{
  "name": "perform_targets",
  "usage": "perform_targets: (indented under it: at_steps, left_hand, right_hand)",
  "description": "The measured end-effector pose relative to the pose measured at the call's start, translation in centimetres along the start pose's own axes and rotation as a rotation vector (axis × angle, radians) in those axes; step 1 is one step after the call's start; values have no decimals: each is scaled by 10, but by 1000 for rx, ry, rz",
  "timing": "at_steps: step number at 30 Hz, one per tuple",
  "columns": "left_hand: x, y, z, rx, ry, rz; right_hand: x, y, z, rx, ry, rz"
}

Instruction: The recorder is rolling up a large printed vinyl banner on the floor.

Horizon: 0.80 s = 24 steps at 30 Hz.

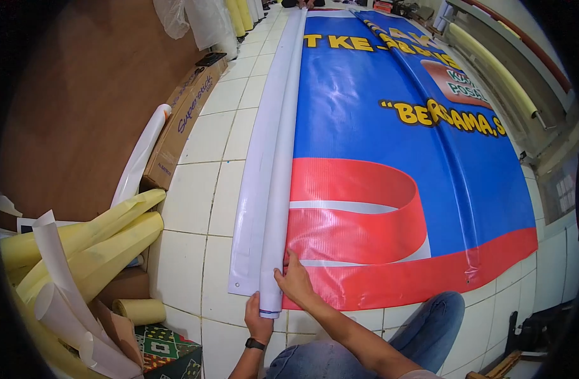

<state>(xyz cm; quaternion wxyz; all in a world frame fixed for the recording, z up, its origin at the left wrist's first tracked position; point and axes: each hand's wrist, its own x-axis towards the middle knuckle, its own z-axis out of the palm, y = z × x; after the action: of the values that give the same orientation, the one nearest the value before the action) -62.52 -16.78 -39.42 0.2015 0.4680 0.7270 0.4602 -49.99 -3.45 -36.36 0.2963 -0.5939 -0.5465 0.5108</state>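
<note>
A long vinyl banner (359,132), printed blue, red and yellow, lies spread over the floor and runs away from me. Along its left side the material is rolled into a long white roll (278,189), with a flat white strip (248,234) showing to the left of it. At the roll's near end, my left hand (258,321), with a dark watch on the wrist, is closed around its left side. My right hand (294,281) grips the roll's right side a little farther up, thumb over the white surface and index finger pointing forward; its other fingers are partly hidden.
A person's hands (302,4) are at the roll's far end. Left of the tiled floor (183,252) stand a long cardboard box (182,126), yellow rolls (106,243) and curled white sheets (62,309). A rack with a pale roll (492,66) lines the right side.
</note>
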Motion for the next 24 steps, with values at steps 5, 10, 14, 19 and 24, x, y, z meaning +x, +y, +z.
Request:
perform_targets:
  at_steps: [5, 10, 14, 19, 24]
  left_hand:
    - [-12, -9, -2, 384, -252, 448]
    - [-25, 14, 32, 42, -34, 77]
    - [-29, -1, 24, 323, -338, 461]
    - [-34, 5, 36, 220, -323, 472]
    - [-33, 15, 37, 249, -366, 488]
  right_hand:
    - [-6, -10, -5, -151, 135, -86]
    - [-6, 15, -16, -228, 213, -117]
    - [-13, 9, -31, -440, 306, -203]
    - [-16, 13, -54, -299, 205, -137]
    - [-19, 8, -72, -238, 158, -35]
